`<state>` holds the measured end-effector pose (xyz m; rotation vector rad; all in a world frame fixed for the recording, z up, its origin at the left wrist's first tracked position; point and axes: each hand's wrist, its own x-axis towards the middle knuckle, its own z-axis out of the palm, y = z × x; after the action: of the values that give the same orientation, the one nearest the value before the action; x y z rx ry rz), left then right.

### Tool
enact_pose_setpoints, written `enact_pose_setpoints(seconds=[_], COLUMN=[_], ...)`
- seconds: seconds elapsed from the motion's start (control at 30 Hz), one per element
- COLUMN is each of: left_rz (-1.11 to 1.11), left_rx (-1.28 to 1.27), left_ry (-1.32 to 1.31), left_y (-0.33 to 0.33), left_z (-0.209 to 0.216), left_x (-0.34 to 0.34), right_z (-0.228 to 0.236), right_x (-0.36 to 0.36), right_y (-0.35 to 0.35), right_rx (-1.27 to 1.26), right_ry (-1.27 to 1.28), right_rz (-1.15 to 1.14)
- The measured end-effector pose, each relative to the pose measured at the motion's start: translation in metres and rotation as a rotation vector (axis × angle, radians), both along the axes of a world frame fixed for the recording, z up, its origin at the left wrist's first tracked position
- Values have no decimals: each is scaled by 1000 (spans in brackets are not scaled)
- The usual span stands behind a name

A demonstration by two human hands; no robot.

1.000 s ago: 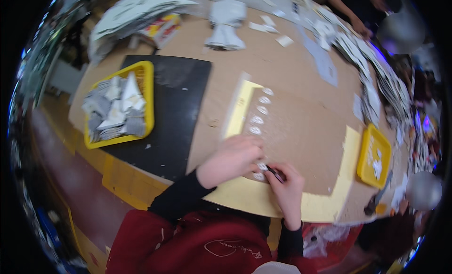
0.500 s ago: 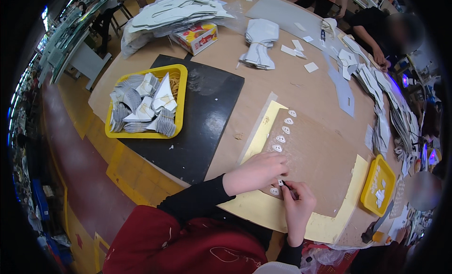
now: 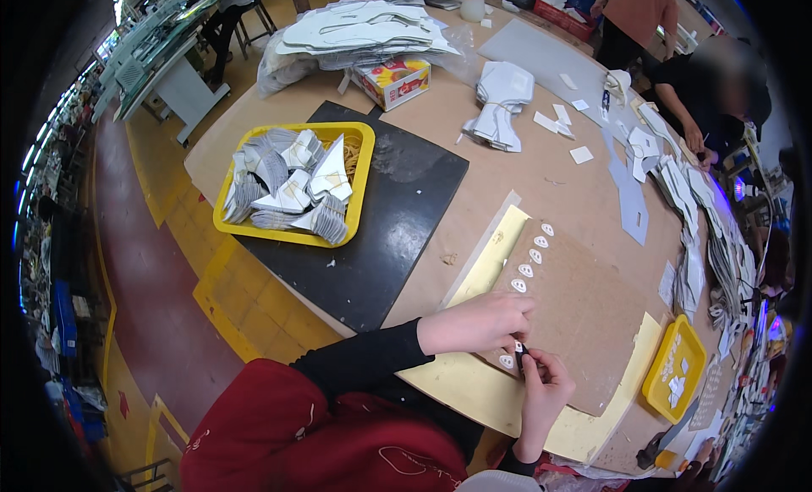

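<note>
Both of my hands meet over the lower left edge of a brown board (image 3: 592, 323). My left hand (image 3: 478, 325) reaches in with its fingers pinched at a small white piece (image 3: 518, 347), mostly covered by the fingertips. Thumb and fingers of my right hand (image 3: 545, 392) close on a small dark piece (image 3: 522, 354) touching that white one; its kind I cannot make out. Small white rounded triangular pieces with dark marks line the board's left side, such as a far white piece (image 3: 547, 230) and a near white piece (image 3: 506, 361) beside my fingers.
Left of the board, a yellow tray (image 3: 365, 166) of banded grey-white cut pieces sits on a black mat (image 3: 406, 213). A smaller yellow tray (image 3: 651, 382) stands right. Stacked white sheets (image 3: 364, 31), a carton (image 3: 393, 84) and a banded bundle (image 3: 501, 103) lie farther back. A co-worker's arm (image 3: 689, 128) shows far right.
The whole view has shifted, so the table and things sit farther right and lower in the picture. My hands stay together at the same part of the board, still pinching the small pieces.
</note>
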<state>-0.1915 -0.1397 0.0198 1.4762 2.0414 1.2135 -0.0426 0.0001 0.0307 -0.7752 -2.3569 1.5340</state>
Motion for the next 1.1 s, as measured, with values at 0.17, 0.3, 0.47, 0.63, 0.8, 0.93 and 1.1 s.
enact_pose_setpoints(seconds=[0.17, 0.3, 0.47, 0.63, 0.8, 0.93, 1.1], left_rz=[14, 7, -8, 40, 118, 131, 145], left_rx=[72, 94, 79, 91, 94, 80, 68], left_ry=[46, 116, 229, 258, 239, 222, 159], left_y=[0, 2, 2, 5, 5, 12, 17], left_z=[-2, -4, -7, -4, 6, 20, 14], left_x=[0, 1, 2, 5, 4, 4, 11], right_z=[-2, -2, -6, -6, 0, 6, 7], right_x=[0, 1, 3, 5, -2, 0, 2], right_y=[1, -3, -8, -9, -6, -4, -1], right_rx=[51, 108, 174, 216, 321, 418, 343], right_ry=[43, 81, 93, 125, 210, 272, 279], right_rz=[1, -29, -50, -45, -45, -58, -46])
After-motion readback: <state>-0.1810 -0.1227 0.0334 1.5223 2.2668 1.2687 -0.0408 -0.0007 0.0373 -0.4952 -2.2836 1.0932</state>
